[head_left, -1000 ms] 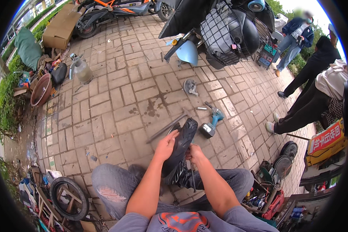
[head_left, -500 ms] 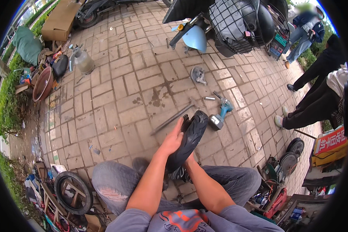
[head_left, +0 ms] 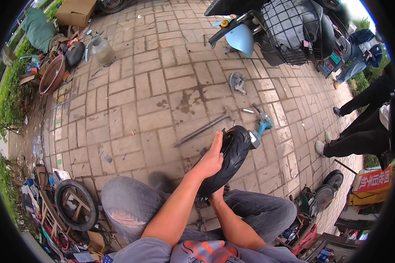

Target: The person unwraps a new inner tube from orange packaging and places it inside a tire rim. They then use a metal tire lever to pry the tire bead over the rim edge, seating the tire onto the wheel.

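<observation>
A black scooter tyre (head_left: 235, 160) with a grooved tread stands tilted between my knees. My left hand (head_left: 211, 161) lies against its left side, palm on the tyre and fingers stretched straight up along it. Low at the near edge of the tyre, my right hand (head_left: 217, 194) is closed on it, with most of its fingers hidden. Just beyond lies a teal cordless impact driver (head_left: 261, 126), its battery partly covered by the tyre. Left of that, a long-handled hammer (head_left: 202, 132) rests on the paving, and a small metal tube (head_left: 246, 111) lies near its head.
A round metal part (head_left: 237, 83) lies farther out, before a scooter with a wire basket (head_left: 292, 33). A pump sprayer (head_left: 102, 51) and brown basin (head_left: 52, 77) stand far left. Another tyre (head_left: 76, 204) leans among tools at near left. People stand at right, beside a machine (head_left: 322, 197).
The view has swung, so the surroundings appear farther right. The tyre has turned to show more tread and now overlaps the driver's battery. My left hand stays flat against its side.
</observation>
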Tool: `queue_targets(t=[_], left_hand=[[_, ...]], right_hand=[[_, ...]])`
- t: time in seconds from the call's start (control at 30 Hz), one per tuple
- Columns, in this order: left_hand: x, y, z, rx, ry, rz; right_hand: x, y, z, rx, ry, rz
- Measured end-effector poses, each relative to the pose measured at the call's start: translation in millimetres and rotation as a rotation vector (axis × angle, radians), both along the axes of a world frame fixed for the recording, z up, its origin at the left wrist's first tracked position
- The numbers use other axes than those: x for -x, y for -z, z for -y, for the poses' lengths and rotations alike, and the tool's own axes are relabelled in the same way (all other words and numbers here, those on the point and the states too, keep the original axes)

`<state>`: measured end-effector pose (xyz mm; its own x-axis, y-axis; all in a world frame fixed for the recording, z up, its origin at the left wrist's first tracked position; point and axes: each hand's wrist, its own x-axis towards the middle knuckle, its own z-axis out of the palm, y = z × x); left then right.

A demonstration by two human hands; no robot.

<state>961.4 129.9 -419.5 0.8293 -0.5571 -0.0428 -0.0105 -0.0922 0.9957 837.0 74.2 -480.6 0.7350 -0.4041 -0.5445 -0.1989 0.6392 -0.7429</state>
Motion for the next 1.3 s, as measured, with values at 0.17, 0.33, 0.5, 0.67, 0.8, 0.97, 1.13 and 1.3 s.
queue_targets(t=[0.17, 0.33, 0.5, 0.67, 0.8, 0.97, 1.13, 1.3], left_hand=[[-1.3, -5.4, -2.9, -0.057, -0.001, 0.015], [0.7, -15.5, -0.3, -0.08, 0.027, 0.032], [2.5, -18.1, 0.4, -0.074, 0.031, 0.022], [0.3, -16.8, -1.4, -0.079, 0.02, 0.035], [5.4, -17.4, 5.3, -0.048, -0.002, 0.058], [2.0, -19.8, 7.2, -0.032, -0.02, 0.035], [2.0, -23.3, 9.7, -0.03, -0.015, 0.032], [-0.5, -23.1, 6.5, -0.076, -0.004, -0.015]], right_hand=[[3.9, 23.9, 3.3, -0.02, -0.053, 0.0], [17.9, 63.7, 19.8, -0.173, -0.074, 0.017], [30.0, 95.4, 27.1, -0.139, -0.186, 0.03], [31.0, 103.1, 26.9, -0.137, -0.212, 0.022], [32.7, 105.7, 30.7, -0.131, -0.223, 0.01], [33.8, 111.3, 35.8, -0.115, -0.235, -0.009], [35.8, 106.4, 35.6, -0.077, -0.231, 0.003], [11.9, 63.9, 38.5, 0.234, -0.241, 0.047]])
